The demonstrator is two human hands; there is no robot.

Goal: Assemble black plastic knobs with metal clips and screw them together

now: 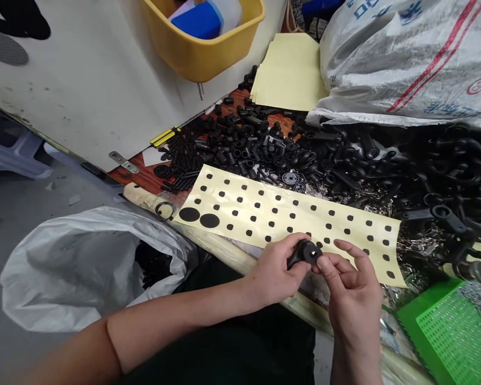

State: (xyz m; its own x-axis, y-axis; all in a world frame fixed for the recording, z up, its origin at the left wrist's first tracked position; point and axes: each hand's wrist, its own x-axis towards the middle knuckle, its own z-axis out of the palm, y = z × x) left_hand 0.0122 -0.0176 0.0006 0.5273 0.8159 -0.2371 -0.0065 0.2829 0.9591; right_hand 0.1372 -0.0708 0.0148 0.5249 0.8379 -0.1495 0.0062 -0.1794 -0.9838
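Over the front edge of the bench, my left hand [274, 270] is closed round a black plastic part [299, 254] with a round end. A small bright spot shows in the middle of that round face. My right hand [350, 283] pinches the rim of the same end between thumb and fingers, its index finger raised; whether a separate thin piece lies under the fingertips is hidden. Just beyond both hands lies a pale yellow sticker sheet [282, 214], with rows of small black dots and two large black discs [199, 217] at its left end.
Black plastic pieces [240, 147] are heaped behind the sheet, with black arms [441, 214] and small metal bits at right. Around them are a green basket [436, 326], a white sack [385, 59], yellow sheets [291, 72], a yellow bin [200, 53] and an open white bag [84, 267].
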